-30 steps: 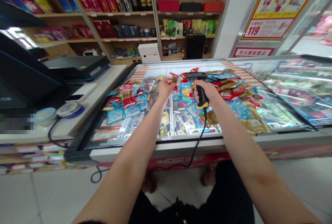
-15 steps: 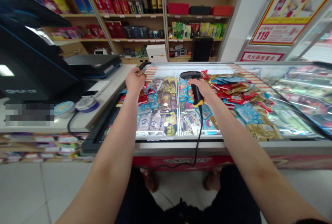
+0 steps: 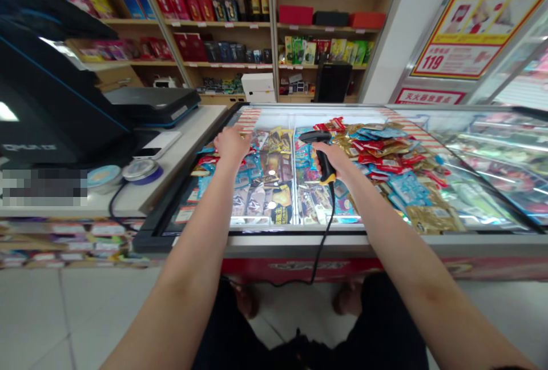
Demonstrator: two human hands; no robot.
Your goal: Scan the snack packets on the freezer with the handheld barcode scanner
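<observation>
My right hand [image 3: 330, 159] is wrapped round the grip of a black and yellow barcode scanner [image 3: 327, 170], its head turned left over the glass top of the freezer [image 3: 274, 114]. The scanner's cable hangs down over the front edge. At the freezer's left end my left hand [image 3: 232, 143] is over a pile of small red, blue and gold snack packets [image 3: 206, 169]. Its fingers look bent together, and what they hold is mostly hidden. To the right of the scanner lies a larger heap of similar packets [image 3: 385, 156].
A counter [image 3: 182, 141] on the left bears a black checkout machine [image 3: 51, 90], a scale [image 3: 154, 104], a white phone-like device [image 3: 149, 152] and round tubs [image 3: 142, 171]. Shelves with bottles and boxes [image 3: 295, 15] stand behind. The scanner cable [image 3: 324, 233] loops below the freezer edge.
My left hand carried a small packet from beside the scanner to the left pile, then moved slightly right and down there. My right hand keeps the scanner, its head now a little lower.
</observation>
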